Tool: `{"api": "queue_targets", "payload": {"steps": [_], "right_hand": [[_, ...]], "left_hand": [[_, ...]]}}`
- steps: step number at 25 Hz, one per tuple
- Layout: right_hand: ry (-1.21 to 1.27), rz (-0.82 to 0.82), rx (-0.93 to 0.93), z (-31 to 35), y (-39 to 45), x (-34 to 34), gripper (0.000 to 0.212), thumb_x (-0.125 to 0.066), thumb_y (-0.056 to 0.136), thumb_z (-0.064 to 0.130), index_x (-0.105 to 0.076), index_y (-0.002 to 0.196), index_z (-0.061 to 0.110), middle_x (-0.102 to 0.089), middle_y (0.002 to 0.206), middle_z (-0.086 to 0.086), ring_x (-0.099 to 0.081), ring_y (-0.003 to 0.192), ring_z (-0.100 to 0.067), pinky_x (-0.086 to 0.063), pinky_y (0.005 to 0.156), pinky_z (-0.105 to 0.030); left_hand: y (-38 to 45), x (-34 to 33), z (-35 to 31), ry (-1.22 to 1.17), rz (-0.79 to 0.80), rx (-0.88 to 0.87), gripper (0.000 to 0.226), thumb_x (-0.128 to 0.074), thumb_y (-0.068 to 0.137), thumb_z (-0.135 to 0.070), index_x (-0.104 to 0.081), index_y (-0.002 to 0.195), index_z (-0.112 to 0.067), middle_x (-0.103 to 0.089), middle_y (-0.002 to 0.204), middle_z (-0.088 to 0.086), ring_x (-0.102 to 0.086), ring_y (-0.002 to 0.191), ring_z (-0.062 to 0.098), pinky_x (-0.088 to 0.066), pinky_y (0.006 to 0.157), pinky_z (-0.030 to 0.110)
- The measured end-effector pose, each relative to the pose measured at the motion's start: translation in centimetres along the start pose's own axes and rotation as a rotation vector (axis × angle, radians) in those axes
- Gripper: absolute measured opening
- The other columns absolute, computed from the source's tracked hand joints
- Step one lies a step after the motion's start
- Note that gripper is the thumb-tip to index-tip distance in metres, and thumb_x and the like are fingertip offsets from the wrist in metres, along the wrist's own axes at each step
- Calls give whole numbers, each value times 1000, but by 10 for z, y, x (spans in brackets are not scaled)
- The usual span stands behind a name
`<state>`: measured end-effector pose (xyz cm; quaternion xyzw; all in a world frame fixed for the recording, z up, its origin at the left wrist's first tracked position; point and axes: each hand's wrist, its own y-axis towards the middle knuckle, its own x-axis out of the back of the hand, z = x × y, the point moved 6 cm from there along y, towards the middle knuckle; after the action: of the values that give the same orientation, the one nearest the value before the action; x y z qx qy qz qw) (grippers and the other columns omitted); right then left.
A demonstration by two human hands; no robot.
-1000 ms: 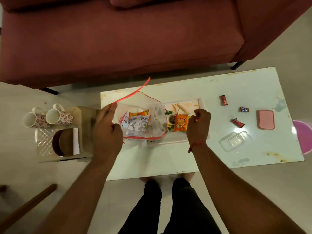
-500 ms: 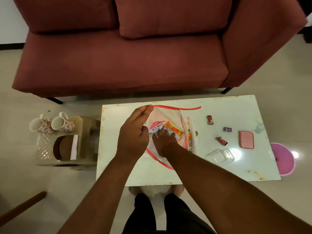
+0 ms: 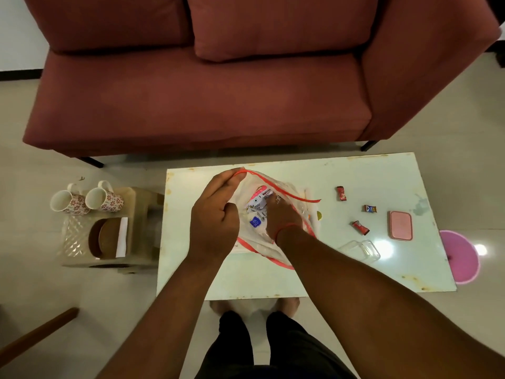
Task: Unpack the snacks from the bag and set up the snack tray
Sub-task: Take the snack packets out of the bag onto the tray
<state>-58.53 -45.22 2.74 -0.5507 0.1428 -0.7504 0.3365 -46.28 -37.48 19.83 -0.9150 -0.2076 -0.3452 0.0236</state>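
- Clear plastic bag (image 3: 289, 192) with a red-pink zip strip along its mouth and a matching pink seam at the bottom; held above the pale green table (image 3: 355, 269), mouth pulled wide open.
- Left hand (image 3: 216, 217) curled closed, thumb and fingertips pinching the red rim at the bag's far-left corner; rim strip runs from that pinch out to the right, ending loose in the air.
- Right hand (image 3: 278, 220) plunged inside the bag to the wrist, red thread band at the wrist; fingers hidden among the packets, so grip cannot be told.
- Snack packets (image 3: 258, 205) inside the bag, just left of the right fingers: a pink-and-white one at the top, a white one with small print, a blue label below.
- Well to the right of the right hand, on the table: three small wrapped candies (image 3: 341, 193), a pink lid (image 3: 401, 225), a clear container (image 3: 362, 248).
- Left of the left hand, on a low stand: two floral mugs (image 3: 87, 201).
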Motion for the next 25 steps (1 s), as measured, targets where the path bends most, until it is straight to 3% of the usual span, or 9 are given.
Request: {"api": "queue_targets", "payload": {"steps": [4,9,11,13,15,18,20,23,25], "right_hand": [[85,-113,-94,1,8,16,49,-51,99,25,-40,145,13,-55,139,-17,-51,129,-36,-40,108,-44],[224,-272,95,49,-13,33,36,-66,89,7,-63,122,21,-64,124,-10,-58,116,-30,-48,104,-38],[221,-444,257,71,-47,51,35,-70,88,12,-65,122,20,-66,121,-8,-59,113,-28,-50,100,-37],[299,-700,405,78,-88,76,27,-60,92,21,-66,118,16,-68,116,-8,-60,108,-24,-50,95,-30],[466,-893,432,66,-117,96,25,-52,93,16,-63,116,19,-63,111,2,-59,103,-18,-48,88,-23],[761,-992,245,23,-119,96,29,-57,93,7,-59,115,27,-58,109,13,-59,99,-12,-51,80,-22],[941,-1035,74,-12,-104,75,33,-56,90,1,-59,112,25,-62,112,4,-61,98,-12,-55,81,-27],[1210,-1013,-290,-56,-65,17,37,-51,86,-4,-59,103,27,-66,112,-8,-66,98,-18,-58,86,-46],[1165,-906,-473,-64,-35,-22,38,-45,81,-9,-62,101,18,-65,111,-16,-67,98,-28,-57,85,-49]], "left_hand": [[10,-3,4,80,27,15,45,-41,92,-15,-58,134,-14,-57,140,4,-49,127,13,-28,101,8],[22,6,31,118,77,67,48,-42,93,-12,-53,139,-14,-51,147,4,-46,135,21,-29,106,18],[24,14,48,128,76,115,48,-46,95,-5,-50,142,-15,-47,150,3,-44,137,21,-32,106,22],[23,24,68,103,73,174,50,-46,96,-2,-46,144,-16,-44,151,2,-42,138,20,-36,104,23],[19,35,88,59,72,222,51,-46,97,-2,-44,145,-18,-42,151,0,-43,136,20,-48,100,30],[14,50,117,49,45,277,51,-46,97,-3,-43,146,-19,-43,149,-1,-44,134,22,-55,94,39],[11,57,134,74,27,294,53,-46,97,-2,-43,146,-19,-43,149,-1,-43,135,22,-53,96,37],[5,64,159,88,14,311,56,-46,94,1,-42,147,-20,-42,150,0,-42,135,22,-53,96,32],[2,66,173,99,15,296,57,-46,94,1,-42,147,-21,-42,150,0,-43,134,22,-50,92,22]]}}
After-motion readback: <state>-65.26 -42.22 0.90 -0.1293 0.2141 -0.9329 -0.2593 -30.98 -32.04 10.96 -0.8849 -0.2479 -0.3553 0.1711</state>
